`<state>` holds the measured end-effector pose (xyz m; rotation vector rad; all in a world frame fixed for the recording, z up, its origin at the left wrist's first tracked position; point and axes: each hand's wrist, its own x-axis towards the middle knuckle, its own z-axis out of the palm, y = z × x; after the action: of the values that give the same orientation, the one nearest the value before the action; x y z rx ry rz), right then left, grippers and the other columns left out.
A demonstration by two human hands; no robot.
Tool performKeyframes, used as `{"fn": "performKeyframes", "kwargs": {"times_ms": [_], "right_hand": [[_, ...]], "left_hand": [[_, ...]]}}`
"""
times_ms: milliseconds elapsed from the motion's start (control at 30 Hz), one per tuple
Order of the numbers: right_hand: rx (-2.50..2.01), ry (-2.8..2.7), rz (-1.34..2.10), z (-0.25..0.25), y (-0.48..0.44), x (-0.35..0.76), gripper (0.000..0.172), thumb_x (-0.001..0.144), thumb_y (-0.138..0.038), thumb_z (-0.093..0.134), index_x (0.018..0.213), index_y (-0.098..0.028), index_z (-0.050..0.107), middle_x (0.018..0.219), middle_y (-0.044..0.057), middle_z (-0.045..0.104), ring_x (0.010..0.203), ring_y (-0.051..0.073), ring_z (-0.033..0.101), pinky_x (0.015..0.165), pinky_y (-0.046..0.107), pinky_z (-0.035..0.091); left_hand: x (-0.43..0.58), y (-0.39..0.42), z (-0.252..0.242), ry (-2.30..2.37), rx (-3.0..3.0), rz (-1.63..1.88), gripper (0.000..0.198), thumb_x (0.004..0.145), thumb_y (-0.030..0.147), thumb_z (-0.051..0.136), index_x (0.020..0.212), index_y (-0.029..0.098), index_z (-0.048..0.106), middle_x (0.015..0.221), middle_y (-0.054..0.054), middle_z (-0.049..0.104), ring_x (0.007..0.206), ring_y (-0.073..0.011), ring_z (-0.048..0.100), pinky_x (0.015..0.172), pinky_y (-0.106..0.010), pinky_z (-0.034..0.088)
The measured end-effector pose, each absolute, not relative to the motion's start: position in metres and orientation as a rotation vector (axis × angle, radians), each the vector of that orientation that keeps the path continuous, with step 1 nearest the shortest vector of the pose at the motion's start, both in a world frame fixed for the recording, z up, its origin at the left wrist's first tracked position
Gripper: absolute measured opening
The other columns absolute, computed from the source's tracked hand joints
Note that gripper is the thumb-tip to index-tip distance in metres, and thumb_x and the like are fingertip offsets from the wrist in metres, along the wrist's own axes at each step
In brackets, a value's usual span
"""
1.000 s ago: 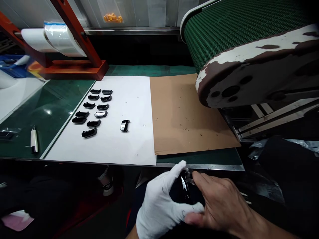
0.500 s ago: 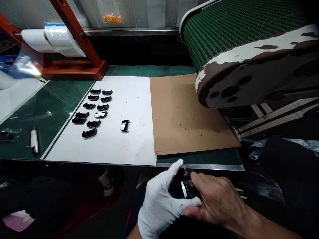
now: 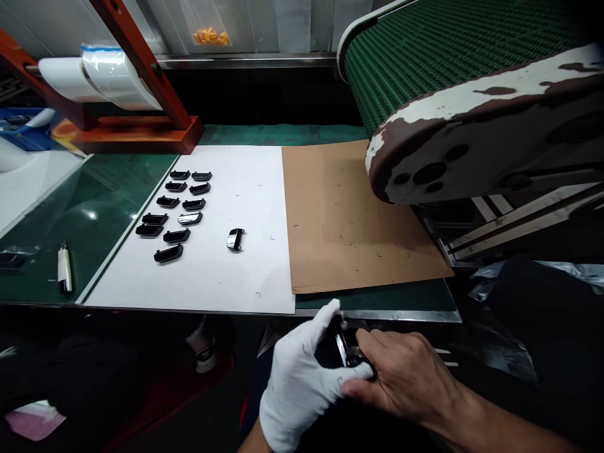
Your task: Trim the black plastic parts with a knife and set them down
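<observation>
You held the glossy black part [image 3: 340, 350] firmly in your white-gloved left hand [image 3: 296, 377], fingers curled round it; your bare right hand [image 3: 401, 377], fingers spread, steadied its side.

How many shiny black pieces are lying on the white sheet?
12. Eleven glossy black pieces sit in rows on the white sheet; one more lies apart to their right. A further piece is held between the gloved left hand and bare right hand.
</observation>
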<state>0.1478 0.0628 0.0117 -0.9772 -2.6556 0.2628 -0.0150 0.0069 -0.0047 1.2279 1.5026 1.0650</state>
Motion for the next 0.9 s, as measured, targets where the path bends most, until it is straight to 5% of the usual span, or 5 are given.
{"fn": "performKeyframes", "kwargs": {"times_ms": [200, 333, 567, 733, 900], "right_hand": [[-0.923, -2.347, 0.753, 0.019, 0.065, 0.142, 0.066, 0.081, -0.081, 0.024, 0.061, -0.021, 0.044, 0.049, -0.003, 0.045, 0.039, 0.011, 0.043, 0.039, 0.026, 0.029], [-1.111, -1.976, 1.141, 0.018, 0.059, 0.143, 0.073, 0.069, -0.090, 0.021, 0.073, -0.022, 0.048, 0.053, -0.006, 0.038, 0.042, 0.012, 0.039, 0.038, 0.024, 0.031], [-1.190, -1.706, 1.328, 0.005, 0.045, 0.145, 0.053, 0.091, -0.064, 0.022, 0.092, -0.023, 0.055, 0.061, -0.002, 0.049, 0.055, 0.017, 0.050, 0.050, 0.028, 0.042], [-1.293, -1.712, 1.462, 0.004, 0.044, 0.149, 0.045, 0.098, -0.048, 0.026, 0.081, -0.022, 0.060, 0.061, -0.001, 0.051, 0.057, 0.016, 0.052, 0.054, 0.026, 0.041], [-1.316, -1.751, 1.587, -0.004, 0.048, 0.155, 0.060, 0.089, -0.068, 0.032, 0.062, -0.020, 0.057, 0.054, -0.001, 0.048, 0.052, 0.015, 0.048, 0.051, 0.027, 0.034]], "left_hand": [[-0.014, 0.007, 0.002, 1.349, 1.107, 1.247, 0.086, 0.062, 0.033, 0.087, 0.137, 0.017, 0.048, 0.118, -0.009, 0.067, 0.108, -0.0266, 0.064, 0.100, -0.032, 0.050], [-0.013, 0.008, 0.006, 1.180, 1.093, 1.380, 0.092, 0.057, 0.033, 0.090, 0.138, 0.023, 0.047, 0.112, -0.006, 0.068, 0.102, -0.0260, 0.066, 0.095, -0.031, 0.052], [-0.010, 0.009, 0.003, 0.986, 1.022, 1.489, 0.091, 0.057, 0.046, 0.087, 0.137, 0.022, 0.049, 0.110, -0.007, 0.068, 0.101, -0.0242, 0.066, 0.095, -0.027, 0.051], [-0.009, 0.008, 0.005, 0.980, 0.990, 1.476, 0.092, 0.052, 0.041, 0.090, 0.135, 0.027, 0.051, 0.111, -0.005, 0.069, 0.103, -0.0236, 0.066, 0.096, -0.024, 0.050], [-0.008, 0.008, 0.005, 0.992, 1.012, 1.449, 0.091, 0.053, 0.039, 0.091, 0.134, 0.032, 0.051, 0.110, -0.001, 0.069, 0.102, -0.0210, 0.066, 0.095, -0.021, 0.050]]}}
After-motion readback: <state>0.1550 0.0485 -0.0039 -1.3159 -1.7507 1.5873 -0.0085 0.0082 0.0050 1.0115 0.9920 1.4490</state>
